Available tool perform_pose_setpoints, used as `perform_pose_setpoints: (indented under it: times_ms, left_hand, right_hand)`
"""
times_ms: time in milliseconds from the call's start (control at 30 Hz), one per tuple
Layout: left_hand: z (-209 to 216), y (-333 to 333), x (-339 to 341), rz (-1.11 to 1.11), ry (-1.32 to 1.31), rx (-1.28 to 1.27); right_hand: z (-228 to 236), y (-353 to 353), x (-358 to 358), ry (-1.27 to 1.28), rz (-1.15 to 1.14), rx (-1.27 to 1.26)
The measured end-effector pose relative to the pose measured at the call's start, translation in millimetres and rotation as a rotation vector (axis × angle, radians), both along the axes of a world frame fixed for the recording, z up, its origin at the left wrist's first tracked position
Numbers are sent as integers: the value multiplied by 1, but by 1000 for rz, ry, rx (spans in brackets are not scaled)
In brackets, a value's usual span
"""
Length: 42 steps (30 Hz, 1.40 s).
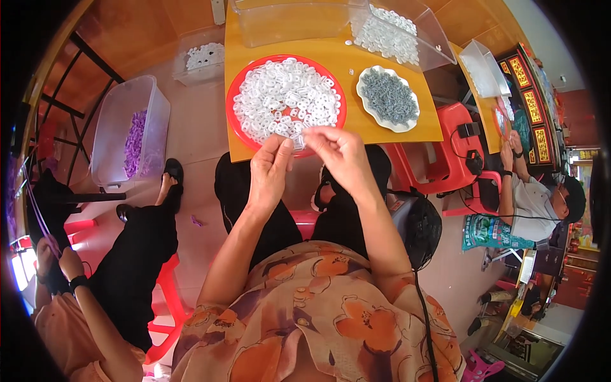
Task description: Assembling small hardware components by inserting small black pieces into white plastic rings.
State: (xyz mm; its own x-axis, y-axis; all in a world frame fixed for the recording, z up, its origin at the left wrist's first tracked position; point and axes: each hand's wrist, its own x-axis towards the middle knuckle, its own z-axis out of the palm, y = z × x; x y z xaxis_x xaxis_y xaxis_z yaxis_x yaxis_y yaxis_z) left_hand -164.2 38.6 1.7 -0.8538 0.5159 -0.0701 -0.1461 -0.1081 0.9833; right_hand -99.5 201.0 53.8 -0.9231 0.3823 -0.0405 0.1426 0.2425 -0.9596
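Note:
My left hand (270, 170) and my right hand (342, 158) meet at the near rim of a red round tray (233, 121). Thumb and fingers of both are pinched on a small clear-white plastic piece (297, 141), partly covered by the fingertips. Heaped in the tray are many white plastic pieces (286, 92) with holes through them; a patch of red bottom shows near the hands. To the right, a white scalloped dish (411, 121) is filled with small grey pieces (389, 95), too fine to tell their kind.
On the yellow table (425, 135), a clear bin of white pieces (389, 38) stands at the far right. A clear tub (159, 105) with purple pieces is on the floor at left. Red stools (439, 153) stand right. One person sits left, holding purple strands; another works at right.

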Motion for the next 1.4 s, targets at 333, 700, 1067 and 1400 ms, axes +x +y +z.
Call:
perform_pose_setpoints:
  times_ms: [333, 700, 1067, 1400]
  left_hand:
    - [-3, -11, -19, 110, -339, 201]
    - [-4, -15, -23, 90, -372, 208]
    - [-4, -14, -22, 76, -389, 188]
    - [-3, -9, -19, 121, -275, 222]
  right_hand:
    - [-34, 50, -81, 6, -58, 785]
    - [-54, 34, -103, -64, 8, 946]
    - [-64, 46, -99, 40, 36, 1165]
    - [-17, 14, -45, -96, 6, -529]
